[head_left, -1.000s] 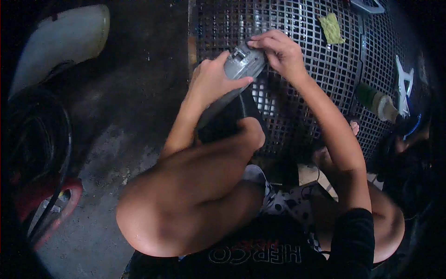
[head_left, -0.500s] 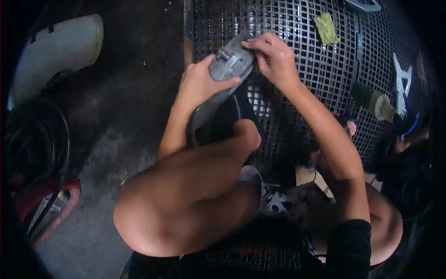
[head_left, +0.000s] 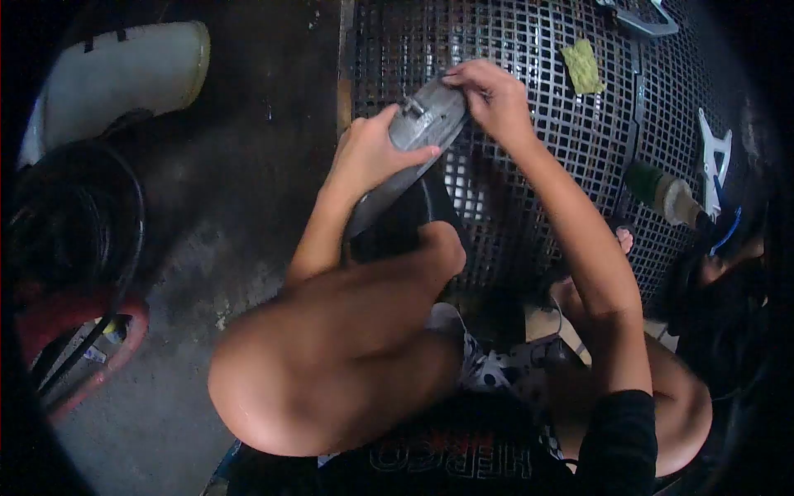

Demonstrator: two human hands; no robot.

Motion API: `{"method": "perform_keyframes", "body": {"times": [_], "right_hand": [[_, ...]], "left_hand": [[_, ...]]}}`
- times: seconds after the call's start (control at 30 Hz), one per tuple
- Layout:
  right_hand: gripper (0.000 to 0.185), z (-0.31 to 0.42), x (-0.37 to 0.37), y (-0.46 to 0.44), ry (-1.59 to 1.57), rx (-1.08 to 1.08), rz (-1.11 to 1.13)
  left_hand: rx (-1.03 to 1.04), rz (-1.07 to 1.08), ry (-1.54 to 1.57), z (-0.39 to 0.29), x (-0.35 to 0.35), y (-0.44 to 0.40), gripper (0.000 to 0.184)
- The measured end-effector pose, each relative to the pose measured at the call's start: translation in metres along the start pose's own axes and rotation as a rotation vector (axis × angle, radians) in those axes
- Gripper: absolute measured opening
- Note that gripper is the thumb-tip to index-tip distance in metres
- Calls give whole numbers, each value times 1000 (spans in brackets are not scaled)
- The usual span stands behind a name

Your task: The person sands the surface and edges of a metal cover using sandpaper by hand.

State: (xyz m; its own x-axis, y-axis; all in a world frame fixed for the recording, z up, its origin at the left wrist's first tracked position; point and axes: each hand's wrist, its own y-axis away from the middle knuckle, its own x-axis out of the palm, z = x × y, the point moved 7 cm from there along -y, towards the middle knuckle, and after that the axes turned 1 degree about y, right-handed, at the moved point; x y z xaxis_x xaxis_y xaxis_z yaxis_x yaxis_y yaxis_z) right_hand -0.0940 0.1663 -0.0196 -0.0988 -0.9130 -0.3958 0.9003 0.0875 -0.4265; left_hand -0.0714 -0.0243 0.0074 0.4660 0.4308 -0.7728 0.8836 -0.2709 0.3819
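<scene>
A long grey part (head_left: 427,128) with a small raised bracket is held tilted above my raised knee, over the edge of a black grid mat. My left hand (head_left: 370,154) grips it across the middle, thumb on the near side and fingers round the far side. At its upper end my right hand (head_left: 490,93) is closed, thumb and fingertips pinched against the tip. Whether anything small sits between those fingertips is too small to tell.
Upper right on the grid mat (head_left: 546,182) lie a yellow sponge (head_left: 583,68), a green-and-beige brush (head_left: 662,192) and white frame pieces (head_left: 715,157). To the left are a whitish curved panel (head_left: 124,78), black hoses (head_left: 136,215) and a red tubular object (head_left: 124,347).
The view has shifted slightly. My left hand keeps its hold on the grey part, and my right hand stays at its upper end with small finger movements.
</scene>
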Motion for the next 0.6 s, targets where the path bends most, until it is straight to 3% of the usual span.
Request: {"method": "perform_keyframes", "body": {"times": [0.03,0.13,0.27,0.37,0.43,0.5,0.6], "right_hand": [[32,-8,0,-1,21,82,-8],[33,34,13,9,-27,-129,122],[37,-11,6,1,-3,-16,45],[35,34,13,7,-37,-73,83],[34,13,5,4,0,-81,97],[45,-13,1,3,66,7,36],[43,28,6,11,-24,-92,112]], "left_hand": [[0,-3,-2,0,-2,0,79],[5,-10,34,5,-3,0,78],[31,-42,11,7,-6,-6,76],[22,-23,49,6,-5,-1,79],[12,1,53,6,0,8,81],[56,-40,79,7,-2,-3,75],[32,-40,135,8,-4,5,71]]}}
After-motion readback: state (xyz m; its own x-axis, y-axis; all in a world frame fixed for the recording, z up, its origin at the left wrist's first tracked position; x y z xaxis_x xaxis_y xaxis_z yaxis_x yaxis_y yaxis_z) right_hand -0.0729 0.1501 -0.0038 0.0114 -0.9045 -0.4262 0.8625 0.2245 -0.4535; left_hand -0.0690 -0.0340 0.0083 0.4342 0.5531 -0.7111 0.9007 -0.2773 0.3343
